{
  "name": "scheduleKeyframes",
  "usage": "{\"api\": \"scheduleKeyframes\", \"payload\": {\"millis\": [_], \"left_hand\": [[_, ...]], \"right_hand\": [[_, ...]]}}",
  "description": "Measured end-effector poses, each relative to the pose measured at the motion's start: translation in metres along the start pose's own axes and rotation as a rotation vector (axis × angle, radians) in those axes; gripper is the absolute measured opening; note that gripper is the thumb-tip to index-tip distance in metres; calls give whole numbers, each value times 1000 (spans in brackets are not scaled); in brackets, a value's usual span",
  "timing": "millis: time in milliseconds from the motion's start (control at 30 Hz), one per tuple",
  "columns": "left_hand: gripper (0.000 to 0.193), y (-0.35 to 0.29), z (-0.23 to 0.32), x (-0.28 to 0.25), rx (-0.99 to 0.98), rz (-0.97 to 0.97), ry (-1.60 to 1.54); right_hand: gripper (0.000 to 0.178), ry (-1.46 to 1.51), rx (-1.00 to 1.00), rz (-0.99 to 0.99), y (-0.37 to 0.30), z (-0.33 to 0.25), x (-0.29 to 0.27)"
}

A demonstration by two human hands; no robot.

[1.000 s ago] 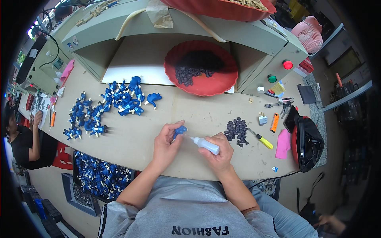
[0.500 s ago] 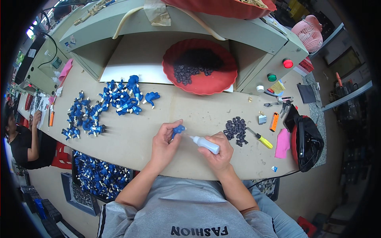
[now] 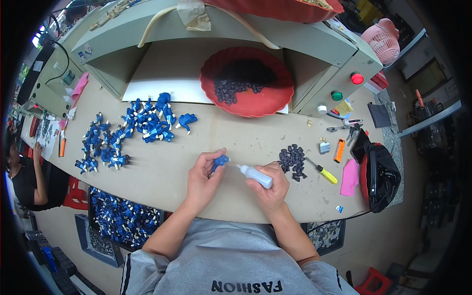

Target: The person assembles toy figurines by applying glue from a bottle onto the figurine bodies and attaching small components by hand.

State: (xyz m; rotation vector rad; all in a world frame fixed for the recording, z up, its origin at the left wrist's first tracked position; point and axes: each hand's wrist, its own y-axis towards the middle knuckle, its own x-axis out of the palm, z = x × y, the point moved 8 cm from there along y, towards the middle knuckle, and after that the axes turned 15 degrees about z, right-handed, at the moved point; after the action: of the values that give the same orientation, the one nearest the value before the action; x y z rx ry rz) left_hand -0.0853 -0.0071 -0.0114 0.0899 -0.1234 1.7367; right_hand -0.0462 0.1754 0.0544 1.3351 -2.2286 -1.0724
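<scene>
Between the thumb and fingers of my left hand point(image 3: 203, 178) is a small blue plastic figure part point(image 3: 221, 162). My right hand point(image 3: 270, 189) is closed around a white squeeze bottle point(image 3: 257, 177), tilted so that its thin nozzle points at the blue part. The nozzle tip is close to the part; whether they touch I cannot tell. A group of small dark pieces point(image 3: 293, 160) lies just right of my right hand. Farther left on the table is a spread of blue figure parts with white bits point(image 3: 158, 118), one of them lying a little apart.
Under the grey-green hood point(image 3: 314, 93) sits a red scalloped bowl point(image 3: 246, 110) of dark pieces. To the right lie a yellow-handled screwdriver point(image 3: 327, 175), an orange lighter point(image 3: 339, 151), a pink cloth point(image 3: 350, 177) and a black bag point(image 3: 383, 172). A tray of blue parts point(image 3: 125, 219) stands below the left edge.
Both hands keep nearly the same pose, with the bottle nozzle still at the blue part. At the far left, a co-worker's arm has shifted.
</scene>
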Motion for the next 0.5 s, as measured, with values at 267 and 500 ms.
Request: {"api": "scheduleKeyframes", "payload": {"millis": [267,500], "left_hand": [[29,1,1,-2,19,-2,35],[29,1,3,0,27,4,20]], "right_hand": [[43,-27,30,3,-1,1,0],[41,15,84,-8,-1,6,-1]]}}
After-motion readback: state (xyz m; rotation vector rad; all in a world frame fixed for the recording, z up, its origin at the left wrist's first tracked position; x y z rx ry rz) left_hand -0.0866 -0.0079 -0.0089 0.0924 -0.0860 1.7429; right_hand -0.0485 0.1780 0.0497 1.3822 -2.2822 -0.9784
